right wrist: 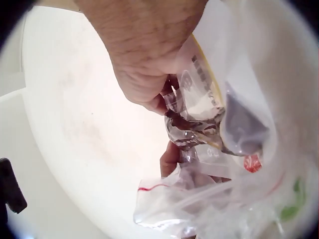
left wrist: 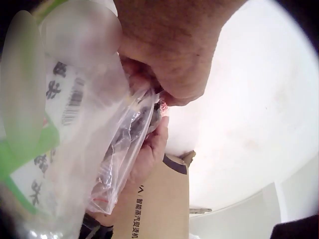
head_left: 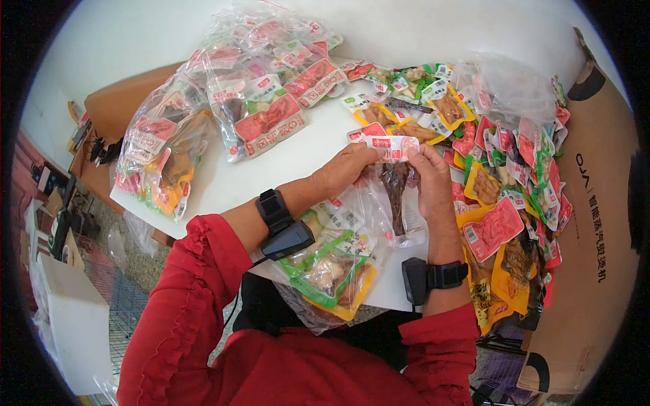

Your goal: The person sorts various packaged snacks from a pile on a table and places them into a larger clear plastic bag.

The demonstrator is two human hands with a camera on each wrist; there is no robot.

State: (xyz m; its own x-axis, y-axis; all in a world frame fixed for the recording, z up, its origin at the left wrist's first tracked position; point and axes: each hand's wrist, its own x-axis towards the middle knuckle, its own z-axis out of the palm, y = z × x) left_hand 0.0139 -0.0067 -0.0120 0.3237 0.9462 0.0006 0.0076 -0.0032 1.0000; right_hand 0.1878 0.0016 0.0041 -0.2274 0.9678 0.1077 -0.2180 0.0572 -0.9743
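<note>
In the head view, both hands meet above the table's front part. Left hand (head_left: 340, 169) pinches the upper left of a vacuum-packed dark meat drumstick (head_left: 395, 193), a clear pouch with a red-and-white label at the top. Right hand (head_left: 435, 184) grips the pouch's upper right edge, and the drumstick hangs narrow end down. Just under and left of it lies a clear plastic bag (head_left: 371, 196) with green-edged and yellow-edged snack packs (head_left: 332, 274) inside. In the right wrist view the shiny dark meat (right wrist: 192, 130) shows below the right hand's fingers, with the clear bag's red-lined edge (right wrist: 152, 188) close by.
Filled clear bags of snack packs (head_left: 274, 118) stand at the back left of the white table (head_left: 223, 183). Loose colourful packs (head_left: 484, 183) pile along the right, with a crumpled clear bag (head_left: 511, 88) on top. A tall cardboard box (head_left: 596, 203) borders the right side.
</note>
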